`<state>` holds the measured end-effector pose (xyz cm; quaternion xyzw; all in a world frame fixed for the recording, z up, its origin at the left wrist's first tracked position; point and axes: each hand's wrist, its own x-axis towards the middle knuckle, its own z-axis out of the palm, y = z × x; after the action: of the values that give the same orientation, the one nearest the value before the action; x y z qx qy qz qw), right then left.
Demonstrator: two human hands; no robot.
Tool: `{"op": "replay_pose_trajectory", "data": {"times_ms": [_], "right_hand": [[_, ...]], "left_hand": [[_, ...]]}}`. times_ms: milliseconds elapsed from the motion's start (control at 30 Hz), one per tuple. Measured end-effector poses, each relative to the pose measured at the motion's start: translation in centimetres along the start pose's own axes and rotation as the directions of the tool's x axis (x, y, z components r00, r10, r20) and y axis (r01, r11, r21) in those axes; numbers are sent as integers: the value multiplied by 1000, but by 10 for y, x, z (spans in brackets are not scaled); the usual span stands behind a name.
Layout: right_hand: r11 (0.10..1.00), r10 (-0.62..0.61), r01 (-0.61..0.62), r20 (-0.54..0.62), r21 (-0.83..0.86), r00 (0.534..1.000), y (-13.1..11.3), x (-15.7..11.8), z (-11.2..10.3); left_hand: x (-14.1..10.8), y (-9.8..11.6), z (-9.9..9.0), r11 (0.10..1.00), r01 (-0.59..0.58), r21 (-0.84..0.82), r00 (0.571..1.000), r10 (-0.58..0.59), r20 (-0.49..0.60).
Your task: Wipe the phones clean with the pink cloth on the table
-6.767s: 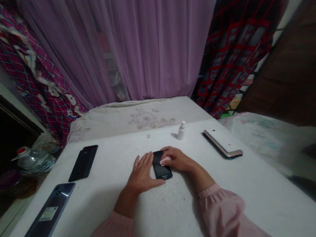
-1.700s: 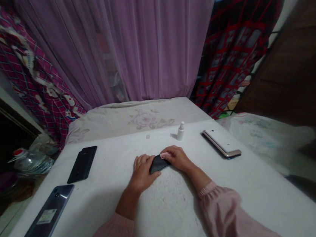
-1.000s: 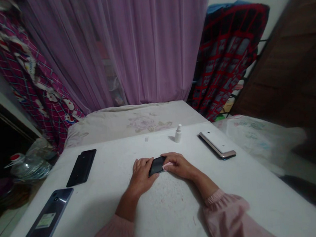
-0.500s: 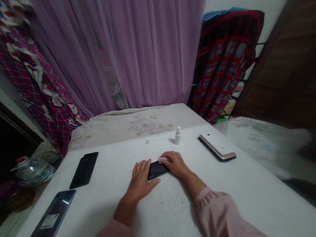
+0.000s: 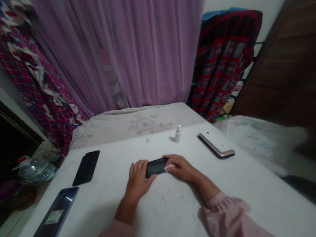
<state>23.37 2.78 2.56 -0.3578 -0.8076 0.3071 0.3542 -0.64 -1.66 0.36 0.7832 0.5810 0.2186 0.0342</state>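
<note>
A dark smartphone (image 5: 156, 166) lies in front of me on the white tabletop (image 5: 169, 216), its long side running left to right. My left hand (image 5: 137, 178) grips the phone's left end, thumb along the near edge and fingers at the far side. At the right end, my right hand (image 5: 183, 167) pinches a small pinkish-white cloth (image 5: 169, 167) against the near corner. Its index finger reaches the phone's far right corner. Part of the cloth is hidden under the fingers.
A small white spray bottle (image 5: 178, 134) stands beyond my right hand. Stacked phones (image 5: 216, 144) lie at the right. Black phones (image 5: 86, 168) and a blue-grey phone (image 5: 50, 226) with a label lie at the left. A water bottle (image 5: 35, 168) sits beyond the table's left edge.
My right hand has moved with the cloth from the phone's far edge toward its near right corner. My left hand still grips the left end, and more of the phone shows.
</note>
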Motion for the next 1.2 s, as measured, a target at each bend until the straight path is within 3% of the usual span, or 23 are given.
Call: {"op": "replay_pose_trajectory", "data": {"times_ms": [167, 333, 567, 800, 1033, 1200], "right_hand": [[993, 54, -60, -62, -104, 997, 0, 8, 6], [934, 177, -223, -183, -279, 967, -7, 18, 15], [916, 197, -273, -266, -293, 944, -24, -11, 22], [939, 178, -237, -235, -251, 955, -35, -42, 19], [998, 43, -44, -39, -40, 998, -32, -58, 6], [995, 1, -7, -57, -103, 998, -27, -53, 5]], "left_hand": [[1, 0, -5, 1000, -16, 10, 998, 15, 56], [-3, 8, -13, 1000, -3, 17, 989, 0, 147], [-30, 29, -17, 1000, -4, 25, 991, 1, 135], [-53, 44, -22, 1000, 10, 25, 990, -14, 137], [-56, 45, -25, 1000, 8, -8, 992, -7, 130], [-56, 43, -24, 1000, 10, -16, 989, -7, 145]]}}
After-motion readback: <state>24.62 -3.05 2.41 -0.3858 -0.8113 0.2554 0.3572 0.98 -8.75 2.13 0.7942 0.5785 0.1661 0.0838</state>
